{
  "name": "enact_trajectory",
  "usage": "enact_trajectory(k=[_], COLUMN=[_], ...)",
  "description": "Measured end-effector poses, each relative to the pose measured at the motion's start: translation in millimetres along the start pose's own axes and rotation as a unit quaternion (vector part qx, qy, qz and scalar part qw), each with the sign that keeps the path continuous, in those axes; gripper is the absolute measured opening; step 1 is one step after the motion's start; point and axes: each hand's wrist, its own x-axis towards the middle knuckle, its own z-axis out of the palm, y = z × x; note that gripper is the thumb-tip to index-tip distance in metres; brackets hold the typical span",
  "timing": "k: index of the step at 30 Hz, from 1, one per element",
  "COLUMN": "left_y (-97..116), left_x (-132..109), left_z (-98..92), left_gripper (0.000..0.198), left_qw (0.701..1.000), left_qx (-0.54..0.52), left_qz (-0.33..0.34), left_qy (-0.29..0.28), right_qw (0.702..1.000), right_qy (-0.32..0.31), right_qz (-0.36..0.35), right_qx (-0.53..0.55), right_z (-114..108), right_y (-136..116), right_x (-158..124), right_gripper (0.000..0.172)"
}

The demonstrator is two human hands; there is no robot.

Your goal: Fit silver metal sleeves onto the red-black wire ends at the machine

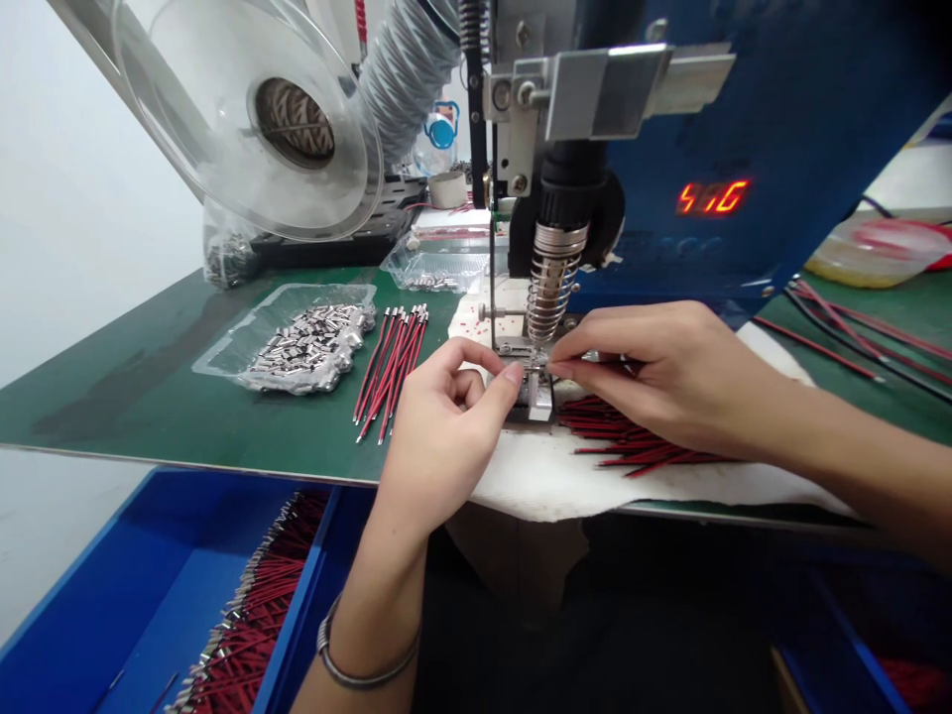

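Left hand and right hand are holding fingertips close at the metal fixture, any grip being impossible to tell; red-black wires are lying right.

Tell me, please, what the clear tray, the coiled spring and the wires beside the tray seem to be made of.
Clear tray: thin, glossy plastic, most likely; the green tabletop shows through its wall.
Coiled spring: polished metal, probably steel, judging by bright silvery glints along its turns.
Wires beside the tray: probably smooth, evenly coloured plastic insulation, red and black; silvery ends look metal.
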Motion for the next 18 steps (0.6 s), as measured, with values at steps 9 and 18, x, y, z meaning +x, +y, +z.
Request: enact_trajectory(k=[9,18], left_y=[0.1,0.2], left_x=[0.2,-0.3], left_z=[0.3,0.4], left_gripper=[0.022,0.022], left_qw=[1.000,1.000], left_qx=[-0.001,-0.005], left_qz=[-0.005,-0.005], left_qy=[-0.006,-0.003], right_qw=[1.000,1.000], right_qy=[0.000,0.004], right_qz=[-0.012,-0.007], right_qx=[-0.008,-0.021], right_z=[0.3,0.7], right_y=[0.4,-0.4], right_x=[-1.3,-3.1], right_gripper=[0.019,0.021])
